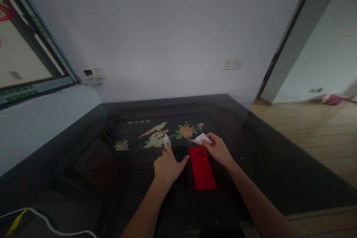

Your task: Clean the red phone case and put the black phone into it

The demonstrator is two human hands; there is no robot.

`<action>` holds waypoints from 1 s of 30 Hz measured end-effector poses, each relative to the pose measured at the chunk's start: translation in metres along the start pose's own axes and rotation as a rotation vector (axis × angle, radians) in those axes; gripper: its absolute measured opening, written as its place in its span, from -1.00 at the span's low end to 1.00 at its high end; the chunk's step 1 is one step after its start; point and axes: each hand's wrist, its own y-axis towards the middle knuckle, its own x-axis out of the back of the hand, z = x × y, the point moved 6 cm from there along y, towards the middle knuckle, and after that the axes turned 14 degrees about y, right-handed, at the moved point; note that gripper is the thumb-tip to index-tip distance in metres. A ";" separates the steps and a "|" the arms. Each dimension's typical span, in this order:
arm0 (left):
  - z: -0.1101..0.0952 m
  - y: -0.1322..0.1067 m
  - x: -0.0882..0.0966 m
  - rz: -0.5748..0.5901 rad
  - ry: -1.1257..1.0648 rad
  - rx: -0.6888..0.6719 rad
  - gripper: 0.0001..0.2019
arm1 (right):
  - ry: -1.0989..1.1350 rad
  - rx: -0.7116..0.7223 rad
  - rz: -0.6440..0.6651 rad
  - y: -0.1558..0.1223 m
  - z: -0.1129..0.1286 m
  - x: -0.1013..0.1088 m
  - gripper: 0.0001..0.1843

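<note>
My left hand lies low over a dark phone on the black table. Its thumb and index finger are spread apart, the thumb reaching the phone's right edge. Just beyond the index fingertip stands a small clear bottle with a white cap; whether the finger touches it I cannot tell. A folded white tissue is pinched in my right hand, above the top of a red phone case with a black camera block. The red case lies to the right of the dark phone.
The glossy black table bears an inlaid bird-and-flower picture. A white cable with a yellow tag crosses the front left corner. Behind is a wall with sockets; a window is at left.
</note>
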 end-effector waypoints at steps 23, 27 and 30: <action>-0.028 -0.007 -0.005 -0.213 -0.009 -0.021 -0.39 | -0.041 -0.042 0.039 0.002 -0.009 0.000 -0.71; -0.026 -0.007 -0.003 -0.219 0.006 -0.018 -0.45 | -0.021 -0.039 0.043 0.002 -0.010 0.000 -0.73; -0.026 -0.009 0.001 -0.218 -0.008 -0.022 -0.49 | -0.017 -0.029 0.036 0.001 -0.008 0.000 -0.72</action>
